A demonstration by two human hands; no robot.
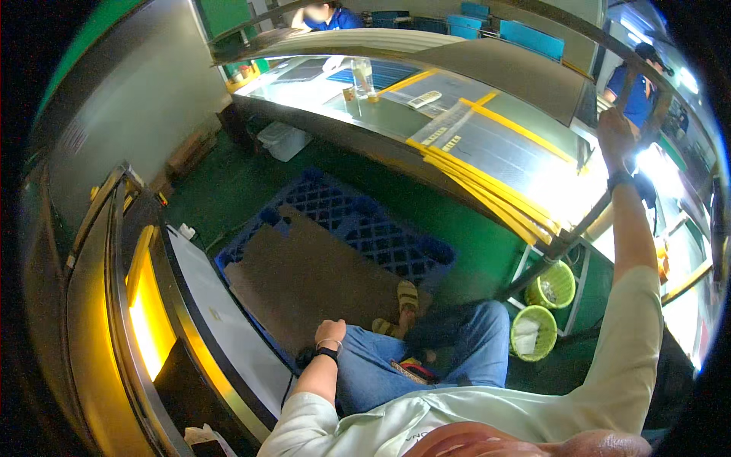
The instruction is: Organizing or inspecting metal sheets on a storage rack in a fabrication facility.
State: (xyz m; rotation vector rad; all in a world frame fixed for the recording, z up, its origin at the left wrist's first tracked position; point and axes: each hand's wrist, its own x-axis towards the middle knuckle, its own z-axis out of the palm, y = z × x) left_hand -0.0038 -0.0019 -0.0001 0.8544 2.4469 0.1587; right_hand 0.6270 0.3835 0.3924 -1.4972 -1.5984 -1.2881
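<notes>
My left hand [330, 332] rests on my left thigh in blue jeans [365, 362], its fingers curled in and nothing showing in them. A dark band and a thin bracelet circle that wrist. Far to the right, my right arm is stretched out and raised. At its end my right hand [617, 133] is closed beside a dark metal bar [626, 87]; what its fingers hold, if anything, is hidden. Below that hand lies a brightly lit table [567, 190] with stacked clear sheets edged in yellow [518, 152].
A white label-like device [424, 99] and a clear bottle [362, 78] stand on the table. Two green baskets [533, 335] sit below at right. A blue pallet [358, 221] with brown board lies on the green floor. Co-workers [335, 19] are beyond the table; a yellow-lit cabinet [148, 327] stands left.
</notes>
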